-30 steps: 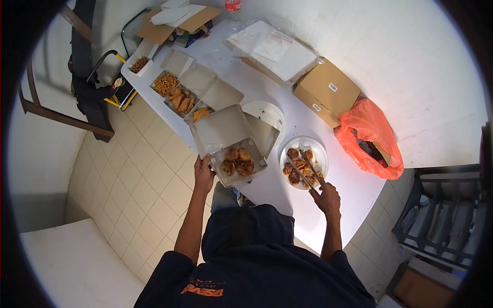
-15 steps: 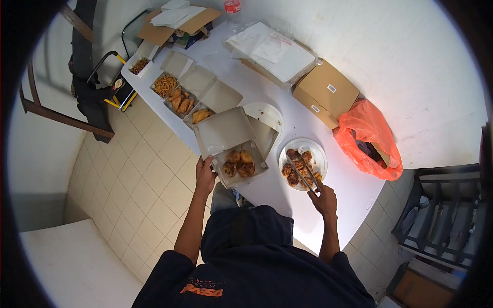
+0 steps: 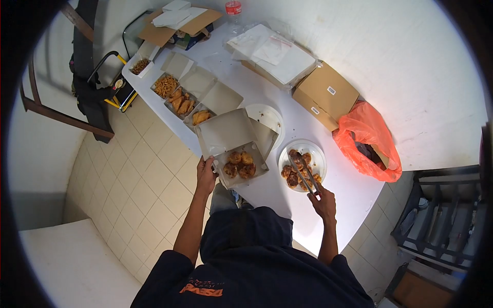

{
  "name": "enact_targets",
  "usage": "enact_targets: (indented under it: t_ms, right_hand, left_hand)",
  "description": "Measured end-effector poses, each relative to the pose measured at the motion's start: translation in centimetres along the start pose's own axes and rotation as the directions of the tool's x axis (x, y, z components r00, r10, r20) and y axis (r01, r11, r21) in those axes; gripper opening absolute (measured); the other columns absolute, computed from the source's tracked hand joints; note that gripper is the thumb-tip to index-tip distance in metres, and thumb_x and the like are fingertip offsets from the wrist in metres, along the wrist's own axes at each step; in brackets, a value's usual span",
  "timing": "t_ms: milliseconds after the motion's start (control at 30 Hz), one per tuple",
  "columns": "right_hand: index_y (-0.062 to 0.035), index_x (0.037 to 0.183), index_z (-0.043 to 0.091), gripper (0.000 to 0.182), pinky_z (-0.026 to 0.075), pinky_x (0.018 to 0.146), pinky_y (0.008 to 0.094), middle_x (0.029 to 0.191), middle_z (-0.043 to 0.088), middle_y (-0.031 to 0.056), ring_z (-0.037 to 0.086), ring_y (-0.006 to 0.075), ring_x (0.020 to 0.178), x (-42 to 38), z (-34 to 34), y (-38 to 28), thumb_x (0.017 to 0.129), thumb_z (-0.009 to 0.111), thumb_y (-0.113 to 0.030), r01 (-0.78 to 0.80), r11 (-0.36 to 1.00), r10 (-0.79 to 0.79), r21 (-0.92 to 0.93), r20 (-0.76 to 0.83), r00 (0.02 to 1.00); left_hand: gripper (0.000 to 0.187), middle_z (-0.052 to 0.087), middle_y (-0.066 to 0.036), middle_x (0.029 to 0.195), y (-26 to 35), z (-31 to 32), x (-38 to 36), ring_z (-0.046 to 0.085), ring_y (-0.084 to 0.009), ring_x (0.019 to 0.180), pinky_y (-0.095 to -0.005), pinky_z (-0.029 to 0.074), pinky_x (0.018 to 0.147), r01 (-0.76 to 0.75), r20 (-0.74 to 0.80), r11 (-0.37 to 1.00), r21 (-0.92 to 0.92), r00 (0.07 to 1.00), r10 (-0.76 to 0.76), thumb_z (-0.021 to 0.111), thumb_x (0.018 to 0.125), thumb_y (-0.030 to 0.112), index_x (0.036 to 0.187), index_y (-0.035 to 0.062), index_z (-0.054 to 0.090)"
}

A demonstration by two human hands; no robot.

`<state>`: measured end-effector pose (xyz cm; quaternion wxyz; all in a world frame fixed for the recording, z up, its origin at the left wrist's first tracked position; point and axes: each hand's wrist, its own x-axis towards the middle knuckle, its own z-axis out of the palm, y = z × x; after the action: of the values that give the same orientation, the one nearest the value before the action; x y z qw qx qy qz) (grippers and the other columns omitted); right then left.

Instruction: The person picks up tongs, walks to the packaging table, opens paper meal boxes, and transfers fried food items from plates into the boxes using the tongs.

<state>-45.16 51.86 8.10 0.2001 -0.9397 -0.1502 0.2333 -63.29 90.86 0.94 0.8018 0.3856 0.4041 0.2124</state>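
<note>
My left hand [image 3: 206, 176] grips the near left corner of an opened cardboard food box [image 3: 221, 136], its lid folded back. Several round browned fritters [image 3: 240, 165] sit inside that box. In my right hand [image 3: 323, 203] is a pair of metal tongs [image 3: 308, 180], its arms reaching over a white plate [image 3: 323, 163]. More browned fritters [image 3: 292, 179] are heaped on this plate, and the tongs' tips lie among them at its upper part. Behind the held box a second white plate [image 3: 275, 119] with dark crumbs is partly covered.
Open boxes with fried chicken [image 3: 181, 102] and fried noodles [image 3: 165, 86] line the table's left side. Along the wall are wrapped white sheets [image 3: 277, 51], a brown carton [image 3: 323, 90] and an orange plastic bag [image 3: 370, 133]. A bottle [image 3: 233, 10] stands at the back.
The tongs have shifted very slightly over the plate of fritters. My left hand keeps its hold on the box, which stays almost where it was.
</note>
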Motion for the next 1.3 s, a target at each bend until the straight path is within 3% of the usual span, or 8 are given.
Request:
enact_targets:
  t_ms: [433, 533, 667, 767, 867, 933, 1067, 1300]
  right_hand:
    - [-0.0159, 0.137, 0.059, 0.057, 0.055, 0.071, 0.0432, 0.102, 0.073, 0.0127, 0.072, 0.0286, 0.074, -4.3, -6.4, -9.6, 0.084, 0.079, -0.026, 0.222, 0.971, -0.23, 0.089, 0.105, 0.967]
    - [-0.0197, 0.142, 0.056, 0.06, 0.057, 0.071, 0.0412, 0.105, 0.073, 0.0121, 0.072, 0.0285, 0.073, -4.9, -4.7, -11.4, 0.086, 0.077, -0.027, 0.392, 0.919, -0.383, -0.041, 0.152, 0.911]
    - [-0.0213, 0.142, 0.053, 0.055, 0.058, 0.076, 0.0449, 0.11, 0.071, 0.0126, 0.072, 0.0352, 0.084, -5.3, -2.2, -13.8, 0.091, 0.07, -0.035, 0.461, 0.84, -0.376, -0.287, 0.305, 0.875]
    - [-0.0192, 0.142, 0.053, 0.059, 0.058, 0.075, 0.0449, 0.11, 0.071, 0.0134, 0.072, 0.0352, 0.085, -5.5, -3.0, -14.1, 0.088, 0.073, -0.036, 0.458, 0.855, -0.396, -0.245, 0.264, 0.88]
    - [-0.0173, 0.143, 0.053, 0.064, 0.057, 0.073, 0.0434, 0.108, 0.072, 0.0134, 0.072, 0.0327, 0.08, -5.3, -4.6, -12.0, 0.085, 0.078, -0.033, 0.412, 0.903, -0.398, -0.124, 0.123, 0.909]
    - [-0.023, 0.145, 0.051, 0.066, 0.056, 0.079, 0.0446, 0.106, 0.07, 0.0108, 0.071, 0.0343, 0.086, -5.0, -6.3, -10.4, 0.085, 0.077, -0.032, 0.261, 0.965, -0.262, 0.018, 0.069, 0.963]
    - [-0.018, 0.143, 0.053, 0.066, 0.056, 0.078, 0.046, 0.106, 0.07, 0.0117, 0.071, 0.0315, 0.091, -4.2, -7.0, -6.4, 0.084, 0.079, -0.03, -0.022, 0.984, -0.015, -0.179, -0.204, 0.979]
    - [-0.0118, 0.135, 0.052, 0.059, 0.057, 0.077, 0.051, 0.105, 0.069, 0.0187, 0.07, 0.0397, 0.094, -2.3, -1.9, -1.5, 0.086, 0.075, -0.035, -0.184, 0.953, 0.167, -0.239, -0.089, 0.982]
  left_hand:
    - [0.035, 0.063, -0.004, 0.123, -0.5, 0.7, 0.3, 0.06, -0.0209, 0.113, -0.0473, 0.052, 0.094, 0.037, 0.026, 0.999, 0.008, 0.999, -0.038, 0.056, 0.103, 0.018, 0.137, 0.0129, 0.052]
    - [0.035, 0.063, -0.005, 0.123, -0.4, 1.4, 0.0, 0.06, -0.0212, 0.114, -0.0473, 0.052, 0.093, 0.035, 0.03, 0.999, -0.021, 0.999, -0.034, 0.056, 0.103, 0.018, 0.137, 0.0118, 0.053]
    - [0.033, 0.064, -0.006, 0.121, -0.4, 1.8, -0.1, 0.06, -0.0216, 0.114, -0.0458, 0.051, 0.094, 0.006, 0.077, 1.0, -0.021, 0.997, -0.004, 0.056, 0.103, 0.018, 0.135, 0.0102, 0.054]
    - [0.032, 0.063, -0.006, 0.122, -1.2, 0.6, 0.4, 0.06, -0.0219, 0.114, -0.0444, 0.051, 0.094, -0.029, 0.102, 1.0, -0.006, 0.994, 0.03, 0.056, 0.102, 0.018, 0.134, 0.0099, 0.055]
    - [0.032, 0.063, -0.005, 0.122, -0.7, 0.9, -0.1, 0.06, -0.0218, 0.113, -0.0434, 0.051, 0.094, 0.035, 0.022, 0.999, -0.013, 0.999, -0.034, 0.056, 0.102, 0.017, 0.134, 0.0108, 0.055]
    - [0.032, 0.063, -0.004, 0.121, -0.8, 0.4, 0.0, 0.06, -0.0216, 0.111, -0.0435, 0.051, 0.093, 0.03, 0.009, 0.998, -0.047, 1.0, -0.029, 0.057, 0.102, 0.017, 0.133, 0.0114, 0.055]
    - [0.03, 0.064, -0.002, 0.114, -0.6, 0.1, 0.1, 0.061, -0.0173, 0.102, -0.0406, 0.053, 0.082, 0.026, -0.023, 0.998, -0.053, 0.999, -0.027, 0.059, 0.1, 0.019, 0.13, 0.0128, 0.057]
    - [0.03, 0.064, -0.004, 0.116, 0.2, 0.1, -0.1, 0.063, -0.0195, 0.103, -0.0411, 0.055, 0.083, 0.026, -0.034, 0.999, -0.046, 0.999, -0.028, 0.058, 0.1, 0.019, 0.129, 0.0117, 0.057]
